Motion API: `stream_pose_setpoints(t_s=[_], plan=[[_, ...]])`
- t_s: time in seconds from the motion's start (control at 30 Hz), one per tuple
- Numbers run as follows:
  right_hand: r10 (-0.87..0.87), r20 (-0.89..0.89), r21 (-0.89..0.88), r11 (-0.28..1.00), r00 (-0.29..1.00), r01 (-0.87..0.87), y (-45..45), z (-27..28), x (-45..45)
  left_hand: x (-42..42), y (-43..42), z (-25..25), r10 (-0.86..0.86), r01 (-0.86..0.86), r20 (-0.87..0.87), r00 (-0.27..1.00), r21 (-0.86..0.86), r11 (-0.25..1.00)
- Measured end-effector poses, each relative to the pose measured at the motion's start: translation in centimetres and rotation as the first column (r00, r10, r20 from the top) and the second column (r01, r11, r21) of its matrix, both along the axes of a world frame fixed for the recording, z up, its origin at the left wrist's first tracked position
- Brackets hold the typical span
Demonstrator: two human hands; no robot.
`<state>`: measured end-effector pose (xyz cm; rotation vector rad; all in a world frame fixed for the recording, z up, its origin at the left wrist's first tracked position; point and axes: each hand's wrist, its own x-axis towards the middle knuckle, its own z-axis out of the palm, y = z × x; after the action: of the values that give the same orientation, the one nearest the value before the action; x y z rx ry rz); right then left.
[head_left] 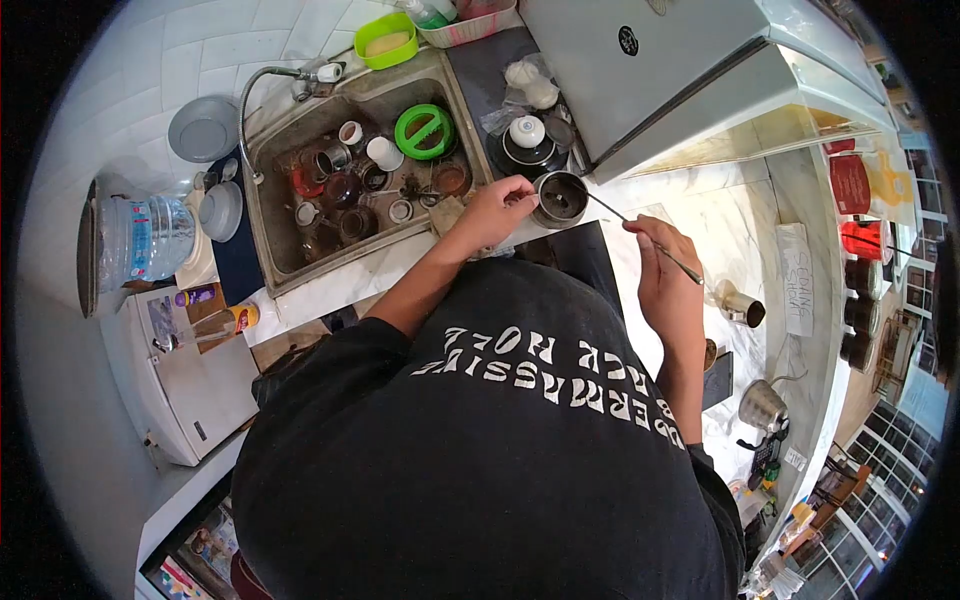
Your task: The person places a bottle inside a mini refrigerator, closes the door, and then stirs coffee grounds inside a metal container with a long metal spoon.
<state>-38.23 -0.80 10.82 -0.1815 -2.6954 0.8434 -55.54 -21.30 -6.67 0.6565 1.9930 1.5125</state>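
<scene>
My left hand (500, 212) is closed at the rim of a round metal pot (563, 210), thumb and fingers pinching its near left edge. Dark contents lie inside the pot, too small to make out. In my right hand (665, 265) is a long thin metal bar spoon (608, 208), held by its shaft. One end of it reaches the pot's right rim, and the other sticks out past my knuckles. The pot stands at the counter's edge, just right of the sink.
A steel sink (275, 262) at left holds several cups, jars and a green round strainer (425, 132). Behind the pot sits a dark grinder-like jar with a white knob (527, 131). A metal pitcher (740, 303) and a gooseneck kettle (764, 406) are on the right.
</scene>
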Motion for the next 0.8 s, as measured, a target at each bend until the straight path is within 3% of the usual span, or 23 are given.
stream_pose_setpoints(t_s=[0.27, 0.4, 0.53, 0.63, 0.8], plan=[[0.046, -0.049, -0.016, 0.999, 0.998, -0.047, -0.8, -0.2, -0.6, 0.2, 0.0, 0.7, 0.008, -0.008, -0.006, 1.000, -0.017, 1.000], [-0.033, 0.033, -0.008, 0.999, 0.999, 0.033, -0.1, 0.4, -0.4, 0.1, -0.1, 0.8, 0.000, 0.001, 0.018, 1.000, -0.042, 0.999], [-0.045, -0.004, -0.013, 0.999, 0.999, 0.045, 0.3, -0.1, 0.6, 0.0, -0.1, 0.2, 0.017, -0.018, -0.019, 1.000, -0.034, 0.999], [0.049, -0.062, -0.019, 0.999, 0.997, -0.050, -0.2, -0.4, 0.4, 0.2, -0.1, 0.1, 0.033, -0.034, -0.015, 0.999, -0.039, 0.999], [-0.019, -0.003, -0.036, 0.999, 1.000, 0.019, -0.3, -0.1, -0.2, 0.3, 0.0, -0.6, 0.050, -0.050, -0.026, 0.998, 0.005, 0.999]])
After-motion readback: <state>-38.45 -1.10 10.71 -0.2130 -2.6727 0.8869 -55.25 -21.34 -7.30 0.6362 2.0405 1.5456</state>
